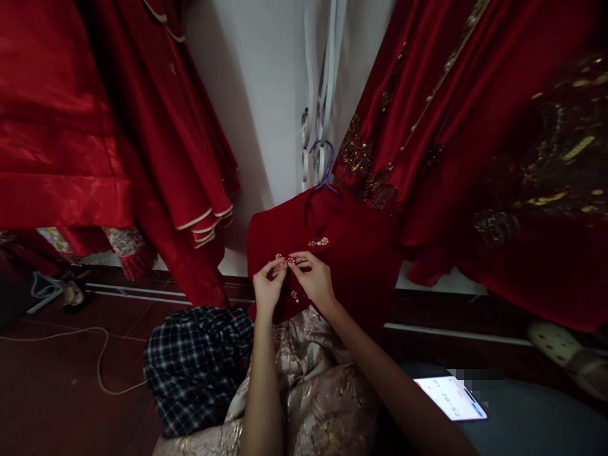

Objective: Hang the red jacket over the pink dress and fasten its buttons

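Note:
A dark red jacket (354, 253) hangs in front of me on a purple hanger (327, 171). Ornate clasps with pearl-like beads run down its front; the top clasp (318, 242) sits just below the neckline. My left hand (270, 282) pinches one side of the middle clasp (278, 256) between thumb and fingers. Close beside it, my right hand (311, 275) pinches the other side of the same fastening. The fingertips of both hands nearly meet and partly cover it. Below them shows a lower clasp (295, 296).
Red garments (156, 126) hang at the left, and embellished red gowns (427, 126) at the right. Patterned gold-pink fabric (327, 399) and a dark plaid cloth (194, 367) lie beneath my arms. A lit phone (449, 398) rests at lower right. A cable (102, 361) crosses the floor.

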Tool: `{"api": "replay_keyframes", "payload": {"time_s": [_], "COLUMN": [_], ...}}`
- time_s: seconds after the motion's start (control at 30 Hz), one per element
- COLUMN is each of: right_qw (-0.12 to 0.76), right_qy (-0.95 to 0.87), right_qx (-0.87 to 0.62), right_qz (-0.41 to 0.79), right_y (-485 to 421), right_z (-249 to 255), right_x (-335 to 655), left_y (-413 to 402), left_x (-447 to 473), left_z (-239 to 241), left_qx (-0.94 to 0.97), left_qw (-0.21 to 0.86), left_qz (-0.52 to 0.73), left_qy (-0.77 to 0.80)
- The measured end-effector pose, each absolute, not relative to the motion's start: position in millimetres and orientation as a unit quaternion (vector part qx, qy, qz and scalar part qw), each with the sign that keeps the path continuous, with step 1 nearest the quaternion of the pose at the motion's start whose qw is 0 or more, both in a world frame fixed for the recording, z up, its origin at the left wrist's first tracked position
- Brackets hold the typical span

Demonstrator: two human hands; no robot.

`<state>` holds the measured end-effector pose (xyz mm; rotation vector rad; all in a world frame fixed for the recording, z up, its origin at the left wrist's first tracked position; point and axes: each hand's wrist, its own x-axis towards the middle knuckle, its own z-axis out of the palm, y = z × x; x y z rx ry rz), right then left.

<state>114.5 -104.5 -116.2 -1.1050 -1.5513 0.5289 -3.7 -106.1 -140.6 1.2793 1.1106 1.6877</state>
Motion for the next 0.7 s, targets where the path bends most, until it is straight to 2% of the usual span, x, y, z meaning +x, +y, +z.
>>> {"api": "replay_keyframes", "payload": {"time_s": [0.2, 0.43, 0.6, 0.7], "right_qw": [0.525, 0.505, 0.451, 0.374], "right_qy": [-0.671, -0.684, -0.707, -0.703], "right_qx": [-0.492, -0.495, -0.452, -0.457], "right_qz": [0.178, 0.178, 0.305, 0.395], "right_y": [-103.2, -99.7, -98.8, -115.0], "right_z": [-118.9, -119.8, -110.0, -107.5], "right_x": [115.7, 112.5, 134.6, 162.8], "left_y": [-105.2, -103.4, -98.6, -100.9], "left_x": [-5.0, -8.7, -7.2, -10.5], "left_z": [-145.5, -148.4, -157.2, -162.7], "left_qx": [0.508, 0.538, 0.511, 0.552], "left_qw": [0.338, 0.314, 0.353, 0.344], "left_qz": [0.65, 0.629, 0.645, 0.574], "left_qy": [0.453, 0.465, 0.446, 0.497]}}
